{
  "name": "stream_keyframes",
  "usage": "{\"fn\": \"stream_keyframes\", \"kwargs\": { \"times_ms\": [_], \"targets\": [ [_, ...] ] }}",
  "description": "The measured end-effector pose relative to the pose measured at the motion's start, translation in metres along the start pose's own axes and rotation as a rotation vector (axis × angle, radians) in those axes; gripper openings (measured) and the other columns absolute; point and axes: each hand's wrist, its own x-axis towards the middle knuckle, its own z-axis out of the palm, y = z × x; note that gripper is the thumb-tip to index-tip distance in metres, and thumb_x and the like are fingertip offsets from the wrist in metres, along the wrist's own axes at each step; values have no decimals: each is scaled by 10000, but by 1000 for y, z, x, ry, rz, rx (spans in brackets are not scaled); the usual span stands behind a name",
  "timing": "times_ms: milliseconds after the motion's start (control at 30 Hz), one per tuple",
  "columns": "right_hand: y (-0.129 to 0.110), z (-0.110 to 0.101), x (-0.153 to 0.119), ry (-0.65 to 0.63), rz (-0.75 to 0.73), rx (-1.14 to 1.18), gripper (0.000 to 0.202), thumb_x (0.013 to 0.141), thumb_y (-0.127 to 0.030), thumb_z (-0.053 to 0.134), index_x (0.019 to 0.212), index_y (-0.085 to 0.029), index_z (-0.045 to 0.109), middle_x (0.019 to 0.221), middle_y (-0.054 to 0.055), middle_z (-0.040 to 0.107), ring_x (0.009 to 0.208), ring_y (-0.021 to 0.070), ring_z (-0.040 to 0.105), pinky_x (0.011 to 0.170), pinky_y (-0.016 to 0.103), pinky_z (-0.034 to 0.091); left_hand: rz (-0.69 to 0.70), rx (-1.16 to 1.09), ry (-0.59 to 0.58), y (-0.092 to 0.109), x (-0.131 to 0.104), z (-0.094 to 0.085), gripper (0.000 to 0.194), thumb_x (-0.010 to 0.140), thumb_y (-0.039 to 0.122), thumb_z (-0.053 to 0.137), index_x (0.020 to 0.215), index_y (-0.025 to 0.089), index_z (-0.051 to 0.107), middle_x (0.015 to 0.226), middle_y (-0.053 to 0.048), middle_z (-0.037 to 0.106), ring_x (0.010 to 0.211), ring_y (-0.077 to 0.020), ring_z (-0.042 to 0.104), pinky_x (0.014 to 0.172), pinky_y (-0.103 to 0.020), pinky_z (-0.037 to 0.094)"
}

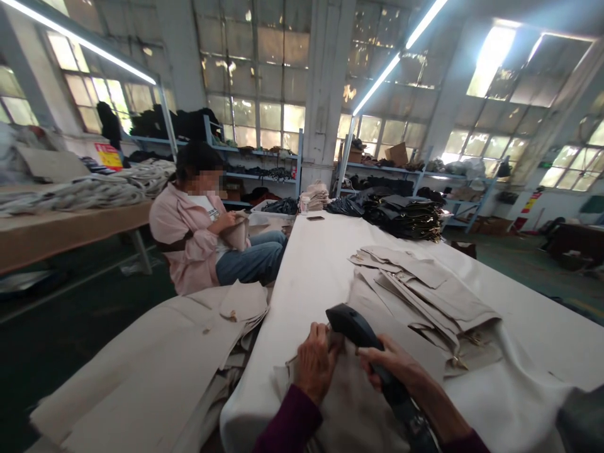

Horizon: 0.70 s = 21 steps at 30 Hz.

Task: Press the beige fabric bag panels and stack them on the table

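Both hands work low at the near end of the table; the right hand [389,362] is wrapped around a black curved tool [356,324], while the left hand [314,362] bends its fingers over a beige piece [352,390] beside the tool's head, though whether it pinches the material or only presses on it I cannot tell; that beige piece lies beneath both hands, partly hidden by them; just beyond, to the right, rests a fanned pile of beige panels [425,289]; all this sits on a long white table [316,270], whose far end carries a phone [316,218] and a thick black stack [401,217]; left of the table, more beige sheets [155,358] spread in a heap, and behind them a seated co-worker [189,242] in a pink jacket handles a beige item; farther off stand blue shelves [264,152] loaded with dark goods, tall paned windows [255,69] and slanting tube lights [377,83]; as for materials, the tabletop looks smooth and softly rippled toward the near right, the panels flat and matte with straight or rounded edges and small gold-coloured metal fittings, the black stack layered, with glinting metal along its edge.
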Motion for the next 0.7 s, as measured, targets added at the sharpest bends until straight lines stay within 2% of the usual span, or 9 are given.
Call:
{"fn": "stream_keyframes", "kwargs": {
  "times_ms": [100,233,433,567,700],
  "targets": [
    [-20,1,3,4,-59,120,239,798,-390,653,828,-168,567,711,-21,584,552,84,516,477,181,405,-8,-29,2,3,1,-4,92,867,228,497,945,219,449,925,-35,521,799,-193,569,661,-289,402],
    [-38,-13,2,17,-57,179,240,818,-373,636,866,-149,568,686,-21,547,516,69,465,444,172,363,-25,-46,6,3,1,-6,110,842,195,516,909,221,433,911,-29,518,769,-192,562,643,-290,392],
    [-26,-35,-14,13,8,158,257,812,-360,648,897,-130,572,697,-12,558,513,68,473,447,178,364,-68,-8,24,2,3,-1,143,815,184,550,904,219,443,908,-17,523,760,-190,564,632,-288,388],
    [-22,-27,-7,-30,68,106,267,797,-386,652,905,-159,563,687,-23,580,489,67,468,437,179,354,-21,22,11,4,2,1,145,821,165,539,931,217,462,928,-21,530,791,-195,567,645,-290,396],
    [-35,-14,11,-75,53,91,281,757,-390,691,873,-167,565,669,-20,605,483,79,487,432,185,367,6,43,5,7,1,-2,99,848,168,496,935,212,480,929,-33,537,784,-197,568,634,-292,398]
  ]
}}
